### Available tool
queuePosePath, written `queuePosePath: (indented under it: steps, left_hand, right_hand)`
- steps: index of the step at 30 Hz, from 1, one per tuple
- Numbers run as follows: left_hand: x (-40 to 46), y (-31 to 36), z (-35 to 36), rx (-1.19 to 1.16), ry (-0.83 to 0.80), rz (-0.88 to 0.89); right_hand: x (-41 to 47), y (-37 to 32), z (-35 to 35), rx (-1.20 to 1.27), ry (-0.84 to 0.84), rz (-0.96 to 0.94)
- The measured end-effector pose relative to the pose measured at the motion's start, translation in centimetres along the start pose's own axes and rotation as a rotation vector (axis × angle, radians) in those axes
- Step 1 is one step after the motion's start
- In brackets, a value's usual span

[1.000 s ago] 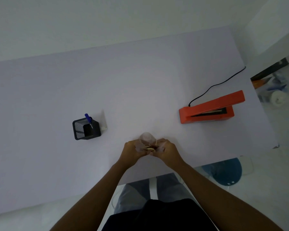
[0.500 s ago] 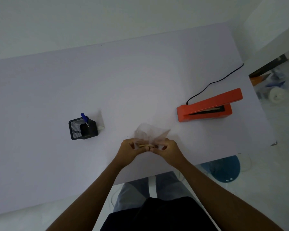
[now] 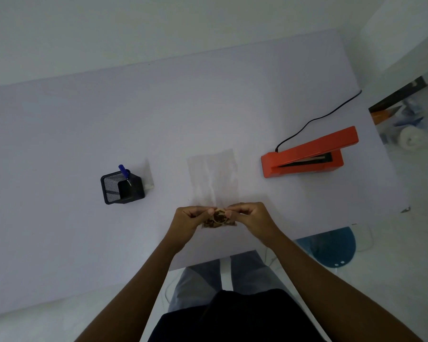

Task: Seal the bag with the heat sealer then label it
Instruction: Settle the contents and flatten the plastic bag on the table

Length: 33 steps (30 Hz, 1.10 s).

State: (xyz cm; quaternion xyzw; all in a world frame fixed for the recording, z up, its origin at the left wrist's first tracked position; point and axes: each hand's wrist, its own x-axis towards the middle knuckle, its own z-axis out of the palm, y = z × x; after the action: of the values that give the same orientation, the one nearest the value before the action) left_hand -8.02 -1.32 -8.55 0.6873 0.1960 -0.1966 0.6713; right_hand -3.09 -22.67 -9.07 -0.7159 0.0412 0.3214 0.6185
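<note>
Pinching the near end of the bag (image 3: 214, 178), both hands meet just past the near edge of the table (image 3: 59, 119). Left hand (image 3: 188, 221): fingers curled, thumb and forefinger closed on the bag's left side. Right hand (image 3: 251, 217): same grip on the right side. Bag is clear plastic; empty upper part stretches flat toward the far side, brown contents (image 3: 218, 219) bunched at the near end between the fingertips. Cannot tell whether the far end touches the table. Sealer (image 3: 307, 154), orange, sits right of the bag, well apart, arm raised, black cord (image 3: 319, 117) running to the far right edge. Mesh holder (image 3: 122, 188), black, stands left of the bag with a blue pen (image 3: 124, 172) in it; a white sheet (image 3: 149, 177) lies just beside it.
</note>
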Motion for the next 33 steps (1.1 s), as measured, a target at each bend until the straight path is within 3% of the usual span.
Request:
queuePosePath:
  steps: [9,20,28,33]
  left_hand:
    - [-0.6,0.2,-0.7,0.115,-0.058,0.04]
    - [-0.3,-2.0,-0.4,0.185,0.006,0.051]
    - [1.5,-4.2,-0.8,0.473,0.068,0.068]
    - [1.8,-4.8,-0.1,0.633,0.152,-0.061]
  right_hand:
    - [-0.5,0.1,-0.9,-0.018,0.016,0.02]
    - [-2.6,2.2,-0.7,-0.053,0.121,0.068]
    - [-1.5,4.0,0.4,-0.111,0.205,0.2]
    - [0.0,5.1,0.6,-0.302,0.23,0.252]
